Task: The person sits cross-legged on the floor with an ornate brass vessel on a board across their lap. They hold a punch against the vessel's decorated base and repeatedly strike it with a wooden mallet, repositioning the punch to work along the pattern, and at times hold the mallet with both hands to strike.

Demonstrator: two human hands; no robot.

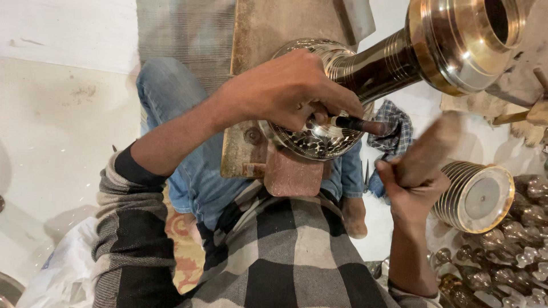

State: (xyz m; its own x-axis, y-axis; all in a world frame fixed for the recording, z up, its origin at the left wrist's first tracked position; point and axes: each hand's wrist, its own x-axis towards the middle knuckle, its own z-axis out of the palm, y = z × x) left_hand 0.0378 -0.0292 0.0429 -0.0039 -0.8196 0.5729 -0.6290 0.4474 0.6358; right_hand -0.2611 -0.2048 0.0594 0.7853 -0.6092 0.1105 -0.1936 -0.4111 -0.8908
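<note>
Leftmost, the left hand (285, 91) is clenched around a dark metal punch (357, 124), its tip pressed against the patterned base of a polished brass lamp stand (394, 63). That stand lies tilted across a wooden block (274, 28) over the person's denim-clad knee. Further right, the right hand (414, 191) grips a wooden mallet (431, 148), blurred, just beside the punch. Beyond it rests a ribbed brass cup (476, 197), then small shiny metal pieces (514, 245).
</note>
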